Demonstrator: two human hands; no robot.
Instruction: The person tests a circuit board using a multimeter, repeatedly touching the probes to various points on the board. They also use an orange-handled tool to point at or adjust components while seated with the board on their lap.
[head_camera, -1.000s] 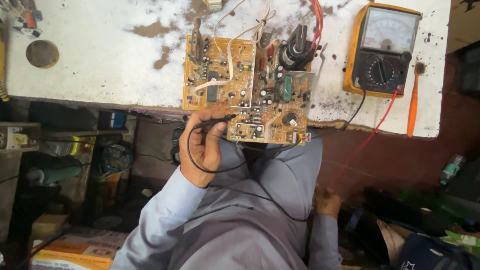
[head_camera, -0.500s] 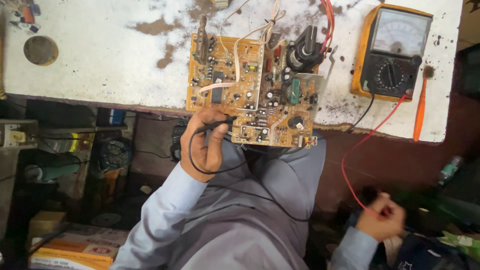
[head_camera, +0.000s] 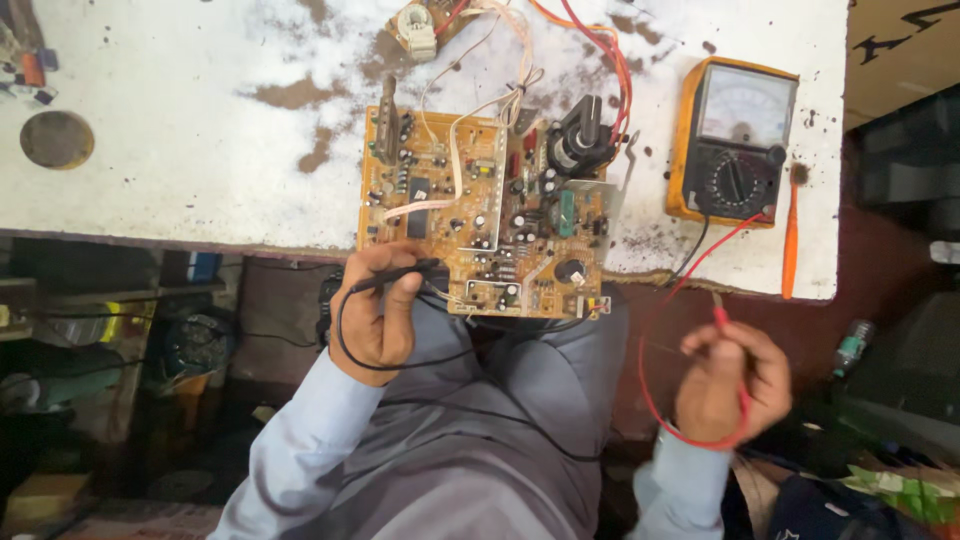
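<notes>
Nearby, multimeter (head_camera: 734, 143) and orange screwdriver (head_camera: 792, 235) (upright) flank the circuit board (head_camera: 487, 215).

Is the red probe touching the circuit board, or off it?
Off it. The right hand holds the red probe beside the lap, clear of the circuit board.

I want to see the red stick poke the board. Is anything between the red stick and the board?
Nothing visible blocks it. The right hand holds the red probe in open air, right of the circuit board. Only its own red wire loops nearby.
</notes>
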